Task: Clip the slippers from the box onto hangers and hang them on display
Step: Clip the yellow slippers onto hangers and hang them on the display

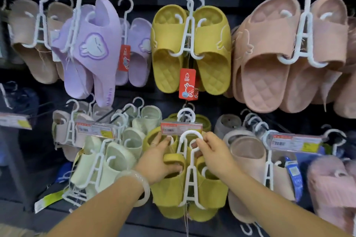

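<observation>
A pair of yellow slippers [211,190] is clipped on a white hanger [189,175] low in the middle of the display wall. My left hand [158,161] grips the left slipper's strap, thumb under it. My right hand [213,152] pinches the hanger just below its hook [191,134]. The hook sits right under a red and white price tag [181,128] at the end of a display peg. More yellow slippers hang behind the tag. No box is in view.
Another yellow pair [192,48] with a red label hangs above. Purple slippers [92,48] hang upper left, pink ones [289,52] upper right. Pale green pairs [107,161] crowd the left of my hands, pinkish-beige pairs [250,159] the right. Price tags jut from neighbouring pegs.
</observation>
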The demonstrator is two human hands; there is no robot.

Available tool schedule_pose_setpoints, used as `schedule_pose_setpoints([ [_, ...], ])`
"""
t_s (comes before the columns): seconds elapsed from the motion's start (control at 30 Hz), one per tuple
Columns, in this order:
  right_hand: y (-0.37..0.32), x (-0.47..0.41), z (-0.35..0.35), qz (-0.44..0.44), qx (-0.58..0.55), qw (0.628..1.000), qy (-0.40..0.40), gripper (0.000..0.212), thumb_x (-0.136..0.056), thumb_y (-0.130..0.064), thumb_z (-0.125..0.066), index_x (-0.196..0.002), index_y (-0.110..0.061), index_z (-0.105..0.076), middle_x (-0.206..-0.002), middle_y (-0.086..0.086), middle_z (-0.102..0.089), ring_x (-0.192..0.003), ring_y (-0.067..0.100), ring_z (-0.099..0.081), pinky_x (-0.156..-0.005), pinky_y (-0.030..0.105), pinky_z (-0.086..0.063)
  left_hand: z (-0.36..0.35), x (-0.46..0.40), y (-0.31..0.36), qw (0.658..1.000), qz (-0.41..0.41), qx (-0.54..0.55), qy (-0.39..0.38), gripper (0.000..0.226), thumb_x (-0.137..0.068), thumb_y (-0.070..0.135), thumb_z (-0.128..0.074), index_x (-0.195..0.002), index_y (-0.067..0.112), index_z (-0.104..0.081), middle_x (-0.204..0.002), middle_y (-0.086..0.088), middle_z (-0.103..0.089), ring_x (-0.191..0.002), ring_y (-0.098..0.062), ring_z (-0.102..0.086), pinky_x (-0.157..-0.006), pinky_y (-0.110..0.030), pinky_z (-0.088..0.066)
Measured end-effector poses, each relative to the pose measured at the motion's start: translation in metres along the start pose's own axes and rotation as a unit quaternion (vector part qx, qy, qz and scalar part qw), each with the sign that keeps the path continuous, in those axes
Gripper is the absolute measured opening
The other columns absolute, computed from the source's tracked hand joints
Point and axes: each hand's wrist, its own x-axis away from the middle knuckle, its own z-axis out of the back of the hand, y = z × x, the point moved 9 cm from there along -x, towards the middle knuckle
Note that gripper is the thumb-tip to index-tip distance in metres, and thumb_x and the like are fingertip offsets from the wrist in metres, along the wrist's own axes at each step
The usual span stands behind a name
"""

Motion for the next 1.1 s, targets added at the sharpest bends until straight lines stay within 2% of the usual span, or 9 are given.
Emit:
schedule_pose_setpoints([
  [0.13,0.003,-0.002,0.007,0.01,-0.032,0.999,0.009,0.02,-0.096,-0.026,-0.045,-0.077,-0.019,-0.049,-0.09,-0.003,-0.067,-0.076,0.008,-0.065,-0.073,0.033,-0.05,0.0,0.002,0.001,1.0,0.019,0.006,0.017,0.056,-0.07,0.039,-0.078,-0.12,0.023,-0.056,-0.157,0.006,-0.005,-0.141,-0.018,-0.024,-0.112,-0.028,-0.025],
  [0.23,0.022,0.011,-0.004,-0.027,-0.038,0.999,-0.013,0.019,-0.096,-0.023,-0.046,-0.079,-0.016,-0.051,-0.088,0.002,-0.068,-0.074,0.008,-0.066,-0.072,0.034,-0.051,-0.019,0.007,-0.008,0.999,0.04,0.006,-0.031,0.029,-0.071,0.034,-0.078,-0.095,0.029,-0.062,-0.157,-0.002,-0.008,-0.142,-0.022,-0.024,-0.112,-0.027,-0.024],
  [0.3,0.036,0.019,-0.011,-0.057,-0.055,0.997,-0.025,0.018,-0.096,-0.022,-0.046,-0.082,-0.013,-0.053,-0.088,0.001,-0.069,-0.075,0.012,-0.067,-0.074,0.035,-0.053,-0.023,0.01,-0.009,0.999,0.04,0.018,-0.028,0.022,-0.073,0.031,-0.077,-0.09,0.03,-0.063,-0.157,-0.002,-0.007,-0.143,-0.022,-0.021,-0.113,-0.027,-0.021],
  [0.43,0.031,0.001,-0.002,-0.056,-0.089,0.994,0.005,0.022,-0.097,-0.023,-0.045,-0.077,-0.017,-0.051,-0.09,0.003,-0.069,-0.071,0.017,-0.066,-0.072,0.036,-0.052,-0.008,0.01,-0.004,0.997,0.047,0.062,0.019,0.017,-0.078,0.031,-0.073,-0.08,0.039,-0.058,-0.148,-0.002,-0.027,-0.139,-0.022,-0.028,-0.112,-0.031,-0.024],
  [0.53,0.011,-0.018,0.016,-0.039,-0.116,0.992,0.025,0.024,-0.097,-0.023,-0.046,-0.076,-0.012,-0.053,-0.072,0.002,-0.067,-0.06,0.012,-0.062,-0.058,0.018,-0.047,0.016,0.001,0.003,0.986,0.034,0.127,0.1,0.015,-0.077,0.033,-0.073,-0.087,0.032,-0.062,-0.121,0.003,-0.043,-0.116,-0.016,-0.047,-0.104,-0.026,-0.034],
  [0.63,-0.011,-0.03,0.02,-0.01,-0.139,0.99,-0.022,0.023,-0.095,-0.018,-0.05,-0.075,-0.01,-0.054,-0.062,-0.003,-0.064,-0.048,-0.001,-0.06,-0.052,0.011,-0.046,0.025,-0.002,0.001,0.978,0.036,0.166,0.123,0.024,-0.077,0.031,-0.074,-0.098,0.021,-0.068,-0.112,0.003,-0.051,-0.102,-0.012,-0.052,-0.099,-0.025,-0.04],
  [0.73,-0.016,-0.038,0.011,-0.016,-0.149,0.986,-0.079,0.023,-0.093,-0.013,-0.053,-0.071,-0.01,-0.054,-0.056,-0.005,-0.063,-0.047,0.001,-0.06,-0.051,0.012,-0.047,0.022,0.003,-0.016,0.968,0.065,0.21,0.125,0.019,-0.077,0.028,-0.074,-0.09,0.014,-0.069,-0.091,0.0,-0.068,-0.086,-0.016,-0.064,-0.08,-0.027,-0.052],
  [0.8,-0.011,-0.04,0.004,-0.028,-0.16,0.982,-0.092,0.019,-0.092,-0.011,-0.054,-0.074,-0.009,-0.056,-0.056,-0.006,-0.064,-0.047,0.002,-0.063,-0.052,0.012,-0.05,0.022,0.004,-0.029,0.967,0.085,0.205,0.125,0.019,-0.078,0.028,-0.074,-0.085,0.012,-0.067,-0.08,-0.001,-0.068,-0.077,-0.016,-0.064,-0.07,-0.024,-0.052],
  [1.1,-0.007,-0.041,0.014,0.016,-0.22,0.975,-0.031,0.024,-0.092,-0.014,-0.055,-0.07,-0.014,-0.061,-0.049,-0.013,-0.064,-0.047,-0.004,-0.058,-0.053,0.011,-0.045,0.031,-0.003,-0.037,0.944,0.081,0.265,0.181,0.017,-0.076,0.027,-0.075,-0.087,0.016,-0.067,-0.083,-0.002,-0.069,-0.08,-0.017,-0.066,-0.075,-0.032,-0.055],
])
